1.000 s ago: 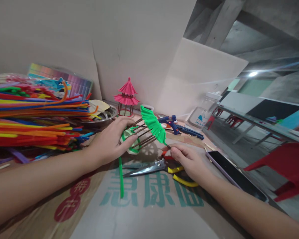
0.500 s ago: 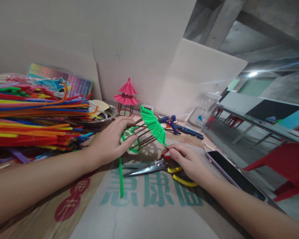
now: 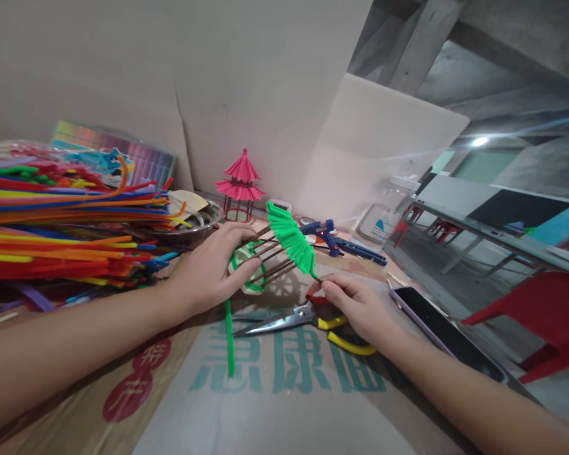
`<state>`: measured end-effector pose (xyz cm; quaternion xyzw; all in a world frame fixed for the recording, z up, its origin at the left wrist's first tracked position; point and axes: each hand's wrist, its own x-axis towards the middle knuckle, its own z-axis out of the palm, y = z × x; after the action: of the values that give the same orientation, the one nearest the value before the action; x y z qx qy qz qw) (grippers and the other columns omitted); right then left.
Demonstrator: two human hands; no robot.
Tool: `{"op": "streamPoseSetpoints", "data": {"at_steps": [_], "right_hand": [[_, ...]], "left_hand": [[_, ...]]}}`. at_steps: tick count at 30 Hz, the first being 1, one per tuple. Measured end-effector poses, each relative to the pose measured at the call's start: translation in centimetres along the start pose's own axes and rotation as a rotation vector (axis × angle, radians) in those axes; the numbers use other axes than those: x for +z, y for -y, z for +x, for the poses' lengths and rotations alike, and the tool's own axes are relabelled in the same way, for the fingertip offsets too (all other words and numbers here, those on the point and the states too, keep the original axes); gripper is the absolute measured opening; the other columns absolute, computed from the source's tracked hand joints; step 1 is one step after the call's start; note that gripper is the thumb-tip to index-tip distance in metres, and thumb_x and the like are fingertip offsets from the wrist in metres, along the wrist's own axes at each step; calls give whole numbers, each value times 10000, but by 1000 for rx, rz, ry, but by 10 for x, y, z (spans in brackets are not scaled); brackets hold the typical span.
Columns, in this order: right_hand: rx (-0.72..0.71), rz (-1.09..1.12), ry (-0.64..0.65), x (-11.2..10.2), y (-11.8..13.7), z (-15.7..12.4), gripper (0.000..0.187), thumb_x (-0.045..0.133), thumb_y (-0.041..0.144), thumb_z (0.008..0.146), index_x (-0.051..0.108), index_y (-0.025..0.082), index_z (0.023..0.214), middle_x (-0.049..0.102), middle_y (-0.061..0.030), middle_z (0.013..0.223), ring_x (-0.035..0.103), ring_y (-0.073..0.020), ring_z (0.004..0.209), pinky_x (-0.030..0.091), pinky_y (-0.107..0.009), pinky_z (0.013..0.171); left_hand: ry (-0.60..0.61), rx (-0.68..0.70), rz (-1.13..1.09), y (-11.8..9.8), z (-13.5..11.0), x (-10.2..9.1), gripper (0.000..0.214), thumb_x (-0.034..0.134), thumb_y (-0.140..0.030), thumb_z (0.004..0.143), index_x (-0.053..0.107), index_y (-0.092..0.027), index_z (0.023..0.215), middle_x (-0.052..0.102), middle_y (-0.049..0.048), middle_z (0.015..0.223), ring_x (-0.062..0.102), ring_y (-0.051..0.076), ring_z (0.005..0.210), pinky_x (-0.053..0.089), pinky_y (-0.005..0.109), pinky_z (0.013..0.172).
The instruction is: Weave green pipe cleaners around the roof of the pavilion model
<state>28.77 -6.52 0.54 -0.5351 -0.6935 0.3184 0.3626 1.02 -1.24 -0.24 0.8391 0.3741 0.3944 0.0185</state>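
Observation:
My left hand (image 3: 208, 265) is closed around the brown posts of a small pavilion model (image 3: 275, 258), which is tilted on its side. Its bright green fringed roof (image 3: 291, 239), made of pipe cleaners, points to the right. At the left end is a pale base ringed in green, partly hidden by my fingers. My right hand (image 3: 355, 300) pinches a thin dark stem at the roof's lower tip. Below lie scissors (image 3: 277, 321) with red and yellow handles, partly behind my right hand. A loose green pipe cleaner (image 3: 230, 341) lies below my left hand.
Bundles of coloured pipe cleaners (image 3: 61, 253) fill the left, before a marker set (image 3: 142, 158) and metal bowl (image 3: 213, 218). Behind the model stand a pink pagoda (image 3: 241, 183) and blue glue gun (image 3: 329, 237). A phone (image 3: 446, 328) and clear jar (image 3: 389, 208) are right.
Almost nothing differs. The roof's lower tip and the thin stem at my right fingertips have shifted very slightly; both hands keep their places.

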Motion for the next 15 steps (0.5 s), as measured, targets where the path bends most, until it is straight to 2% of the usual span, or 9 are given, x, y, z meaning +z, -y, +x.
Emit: {"op": "streamPoseSetpoints", "data": {"at_steps": [4, 9, 15], "right_hand": [[1, -21, -2, 0, 1, 0, 318, 542, 431, 877, 723, 177, 813, 723, -68, 778, 667, -212, 718, 524, -297, 650], [9, 69, 57, 1, 3, -2, 338, 535, 477, 889, 691, 179, 864, 694, -50, 752, 648, -191, 647, 517, -286, 582], [4, 68, 11, 1, 3, -3, 323, 546, 489, 877, 680, 207, 963, 703, -38, 773, 670, -207, 683, 543, -300, 602]], "left_hand": [[-5, 9, 2, 0, 0, 0, 389, 505, -452, 965, 526, -192, 1253, 552, 141, 1381, 512, 300, 1329, 398, 482, 1151], [-9, 1, -3, 0, 0, 0, 392, 504, -455, 963, 535, -188, 1249, 564, 140, 1366, 519, 304, 1321, 397, 487, 1153], [-4, -4, -11, 0, 0, 0, 385, 514, -451, 954, 537, -204, 1249, 560, 132, 1375, 516, 307, 1323, 401, 483, 1150]]}}
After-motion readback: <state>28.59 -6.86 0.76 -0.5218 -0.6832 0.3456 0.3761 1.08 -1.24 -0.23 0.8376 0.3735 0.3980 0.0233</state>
